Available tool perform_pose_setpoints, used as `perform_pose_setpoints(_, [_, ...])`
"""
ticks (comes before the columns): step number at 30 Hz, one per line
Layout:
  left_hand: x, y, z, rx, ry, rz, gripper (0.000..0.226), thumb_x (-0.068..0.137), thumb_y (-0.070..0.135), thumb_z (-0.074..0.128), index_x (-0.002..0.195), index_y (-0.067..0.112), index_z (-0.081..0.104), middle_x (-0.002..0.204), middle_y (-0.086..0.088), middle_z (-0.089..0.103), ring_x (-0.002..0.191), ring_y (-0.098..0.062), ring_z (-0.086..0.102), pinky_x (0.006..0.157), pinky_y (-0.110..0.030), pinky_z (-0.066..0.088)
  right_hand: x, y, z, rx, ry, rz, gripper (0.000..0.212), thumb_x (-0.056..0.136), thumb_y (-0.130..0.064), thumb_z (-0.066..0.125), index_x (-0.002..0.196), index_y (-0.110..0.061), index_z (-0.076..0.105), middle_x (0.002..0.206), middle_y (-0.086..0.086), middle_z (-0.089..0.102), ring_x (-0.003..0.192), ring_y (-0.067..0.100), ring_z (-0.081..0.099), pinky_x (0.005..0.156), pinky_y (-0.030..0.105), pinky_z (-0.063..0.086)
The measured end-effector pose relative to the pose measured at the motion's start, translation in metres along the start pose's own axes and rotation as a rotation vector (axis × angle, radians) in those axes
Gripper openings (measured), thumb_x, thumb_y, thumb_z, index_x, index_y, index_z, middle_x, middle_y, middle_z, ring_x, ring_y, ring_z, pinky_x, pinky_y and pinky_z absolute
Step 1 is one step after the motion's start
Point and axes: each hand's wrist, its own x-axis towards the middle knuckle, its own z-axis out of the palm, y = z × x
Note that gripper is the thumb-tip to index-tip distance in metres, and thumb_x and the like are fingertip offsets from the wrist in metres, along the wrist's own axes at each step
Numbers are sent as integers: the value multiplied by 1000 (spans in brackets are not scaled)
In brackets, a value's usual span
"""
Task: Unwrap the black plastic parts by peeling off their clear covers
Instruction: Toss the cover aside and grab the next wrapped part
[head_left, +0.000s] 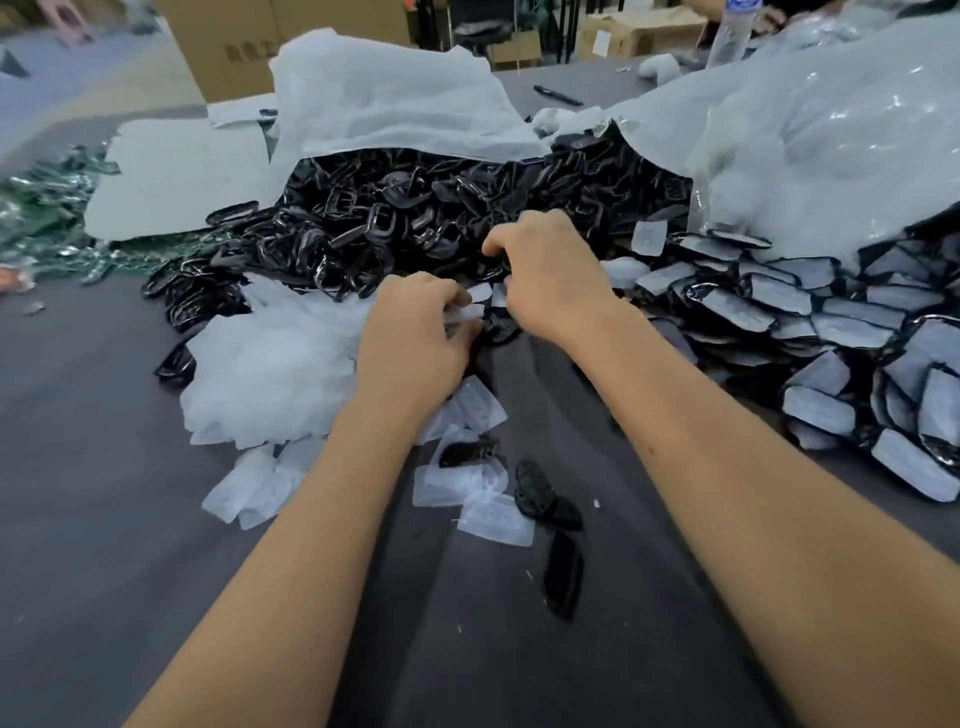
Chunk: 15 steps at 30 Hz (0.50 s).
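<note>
Both hands meet at frame centre over a grey table (104, 519). Left hand (415, 332): fingers curled, pinching a clear cover (475, 306). Right hand (550, 275): fingers curled down onto the same spot; the black part (501, 327) it works on shows only as a dark edge below the knuckles, grip mostly hidden. Heap of bare black parts (389, 228) behind the hands, upper portion hidden under white foam sheet (384, 104). Still-wrapped parts (831, 322) stacked at right, partly under a plastic bag (831, 145), cut off by the frame edge. Peeled covers (270, 364) piled left of centre. Loose black pieces (563, 577) lower centre, shapes blurred.
</note>
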Motion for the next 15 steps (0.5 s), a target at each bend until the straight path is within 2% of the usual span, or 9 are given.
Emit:
perform_pose_setpoints(2, [0,-3,-1,12,59,-9,21,93,14,70,113,10,75,108,-7,72,107,-31,61,90,-39,45,7,-7,5,-39,-14,-24,51,92,6,57,136,-20,61,129,13,56,128,34,42,99,44,49])
perform_pose_setpoints(4, [3,-6,-2,-8,111,-57,33,89,3,70,121,11,73,114,-8,69,110,-30,60,91,-34,44,12,-12,10,-61,-42,-73,55,92,5,56,139,-23,60,129,12,57,128,34,42,100,46,49])
perform_pose_setpoints(7, [6,-11,-4,-7,118,-93,43,83,-1,71,125,9,72,118,-11,65,112,-30,59,91,-27,40,13,-16,15,-55,-75,-105,56,94,5,53,141,-24,59,131,11,56,128,32,44,99,43,48])
perform_pose_setpoints(10, [7,-13,-3,-29,136,-115,38,83,-2,70,119,8,73,113,-12,63,105,-28,60,85,-20,34,12,-15,14,2,-15,-84,46,89,7,56,123,-20,72,123,8,64,120,30,57,95,40,51])
perform_pose_setpoints(12, [6,-15,-2,-53,149,-155,32,87,3,71,119,9,72,113,-9,61,101,-25,59,85,-23,39,11,-13,11,47,23,-60,35,87,4,62,106,-20,79,114,6,72,110,27,65,91,38,55])
perform_pose_setpoints(15, [7,-15,-2,-50,180,-142,13,95,8,69,106,8,75,107,-8,64,101,-24,59,86,-27,42,6,-6,7,113,65,-47,24,89,-1,68,103,-16,81,109,5,74,105,24,67,92,36,54])
